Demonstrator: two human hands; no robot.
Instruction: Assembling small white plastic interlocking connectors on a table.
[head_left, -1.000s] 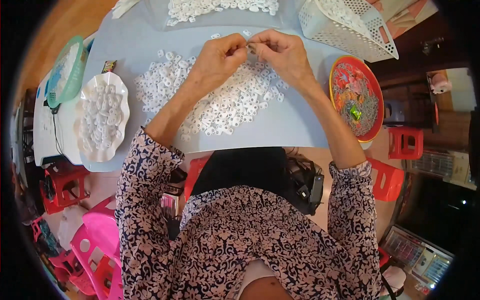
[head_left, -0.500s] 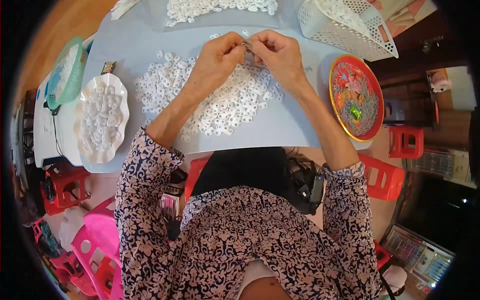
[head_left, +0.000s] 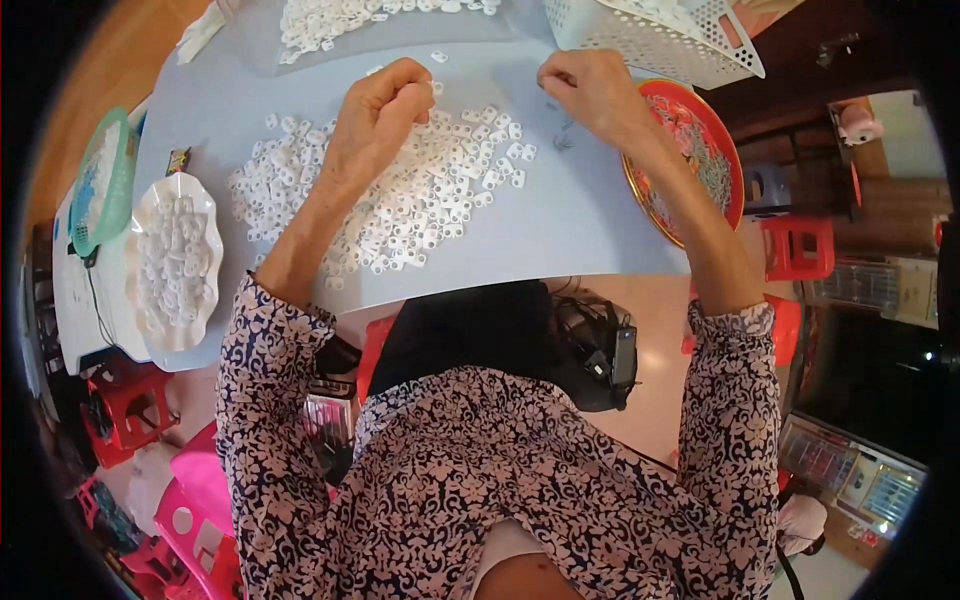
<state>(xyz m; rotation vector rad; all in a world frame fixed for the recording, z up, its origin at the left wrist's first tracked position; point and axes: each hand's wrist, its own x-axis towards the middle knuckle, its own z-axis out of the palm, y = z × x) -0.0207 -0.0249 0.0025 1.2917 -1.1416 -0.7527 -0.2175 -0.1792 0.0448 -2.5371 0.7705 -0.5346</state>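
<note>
My left hand (head_left: 382, 118) is closed above the far part of a loose pile of small white plastic pieces (head_left: 400, 215), each with dark round holes. Its curled fingers hide whatever they hold. To the right, my right hand (head_left: 595, 92) is bent, with thumb and fingertips together at the far side of the table, near the white basket. Whether anything is pinched there is too small to see. Just below its fingertips lie a few thin grey metal pieces (head_left: 564, 138). My right forearm passes over a round red tray (head_left: 736, 170) holding more grey metal pieces.
A scalloped white dish (head_left: 205, 325) of similar white pieces stands at the left, beside a green basket (head_left: 122, 195). At the far edge are a clear tray (head_left: 400, 45) of white pieces and a perforated white basket (head_left: 690, 58). Red stools (head_left: 800, 248) stand around the grey table (head_left: 520, 240).
My hands, together over the pile before, have come apart. My right hand has moved right, beside the grey metal pieces; my left has drawn left. The whole view has shifted slightly.
</note>
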